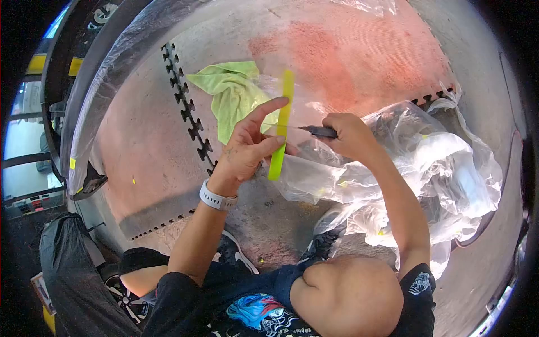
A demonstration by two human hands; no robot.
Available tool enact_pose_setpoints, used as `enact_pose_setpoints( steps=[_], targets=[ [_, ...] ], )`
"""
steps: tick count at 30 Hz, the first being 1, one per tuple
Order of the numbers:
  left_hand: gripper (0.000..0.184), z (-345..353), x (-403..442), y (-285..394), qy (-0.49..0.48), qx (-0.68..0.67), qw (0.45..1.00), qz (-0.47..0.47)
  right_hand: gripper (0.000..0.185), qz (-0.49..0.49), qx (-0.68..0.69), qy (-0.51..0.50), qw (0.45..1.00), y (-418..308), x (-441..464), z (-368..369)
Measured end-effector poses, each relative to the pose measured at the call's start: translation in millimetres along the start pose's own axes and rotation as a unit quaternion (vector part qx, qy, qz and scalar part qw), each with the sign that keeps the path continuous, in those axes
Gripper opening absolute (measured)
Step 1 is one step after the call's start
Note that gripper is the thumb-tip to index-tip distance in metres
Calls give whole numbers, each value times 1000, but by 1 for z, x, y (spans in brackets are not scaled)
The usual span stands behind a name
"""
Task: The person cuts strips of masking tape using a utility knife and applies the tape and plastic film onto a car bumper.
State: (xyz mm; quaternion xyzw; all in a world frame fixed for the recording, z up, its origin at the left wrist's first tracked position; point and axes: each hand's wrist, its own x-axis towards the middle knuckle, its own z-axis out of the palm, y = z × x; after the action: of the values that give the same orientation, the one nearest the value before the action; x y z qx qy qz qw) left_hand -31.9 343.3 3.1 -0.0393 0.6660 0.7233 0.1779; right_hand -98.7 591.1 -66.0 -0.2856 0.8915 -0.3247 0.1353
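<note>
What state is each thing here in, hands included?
Left hand: pinching the strip between thumb and fingers.
Right hand: closed around the tool.
Strip: held up, slightly tilted.
Tool: gripped, tip toward the strip; contact unclear.
Watch: fastened on the left wrist.
Cloth: crumpled.
Plastic sheet: loosely bunched, creased.
</note>
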Motion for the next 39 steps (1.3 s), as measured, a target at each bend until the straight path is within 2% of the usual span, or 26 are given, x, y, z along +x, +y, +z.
enact_pose_setpoints(
  steps=[3,4,5,6,7,10,12,14,15,16,17,18,20,22,23,24,25,27,28,30,32,34,35,36,38,39],
  targets=[
    [73,-1,-5,10,-2,-80,997,-3,28,-14,-28,10,999,26,6,3],
    [73,-3,-6,13,9,-143,989,43,28,-18,-29,10,999,24,6,1],
    [73,-4,-5,15,19,-205,974,91,26,47,28,2,999,21,3,-3],
    [73,-6,-3,16,18,-204,974,95,25,114,84,-6,990,17,1,-8],
    [73,-9,-1,15,28,-219,969,113,25,93,139,16,986,23,1,-1],
    [71,-14,15,12,55,-216,964,146,27,100,168,83,977,31,14,10],
    [70,-13,24,15,66,-236,954,169,31,115,129,87,981,52,35,-2],
    [67,-14,36,16,53,-236,954,175,40,196,49,157,967,88,62,-1],
    [66,-14,42,18,62,-233,953,181,40,196,51,159,966,104,70,2],
    [65,-13,49,19,71,-230,952,189,48,183,-79,264,944,115,77,4],
    [64,-13,58,18,85,-235,948,196,56,165,-206,361,894,126,82,6],
    [64,-10,63,18,84,-232,948,199,56,164,-205,364,893,120,82,1],
    [63,-2,72,17,85,-248,945,196,66,99,-173,386,901,92,70,-6],
    [64,1,79,10,83,-248,946,194,59,37,92,311,945,67,62,20],
    [64,4,81,5,85,-251,945,190,51,32,340,242,908,50,57,37],
    [65,8,82,0,87,-255,945,185,43,25,566,159,809,35,54,50],
    [65,11,83,-5,83,-254,947,179,43,30,567,164,807,21,52,56],
    [63,17,82,-13,116,-232,947,190,31,68,734,39,674,1,48,56],
    [63,17,81,-15,117,-231,947,190,31,68,736,38,673,1,47,58],
    [63,16,79,-16,118,-196,954,194,29,91,699,51,707,0,49,58],
    [66,18,77,-14,113,-201,954,191,22,69,700,78,706,-1,49,49],
    [69,19,75,-10,104,-208,954,188,12,88,642,119,752,4,47,40],
    [71,16,74,-7,103,-119,974,162,5,89,604,143,779,9,47,39],
    [75,13,72,-5,103,-29,985,135,5,87,604,140,780,20,49,42],
    [75,16,69,-1,133,15,980,146,7,88,475,229,845,52,56,45],
    [76,16,67,2,159,59,973,156,9,123,297,243,915,62,60,34]
  ],
)
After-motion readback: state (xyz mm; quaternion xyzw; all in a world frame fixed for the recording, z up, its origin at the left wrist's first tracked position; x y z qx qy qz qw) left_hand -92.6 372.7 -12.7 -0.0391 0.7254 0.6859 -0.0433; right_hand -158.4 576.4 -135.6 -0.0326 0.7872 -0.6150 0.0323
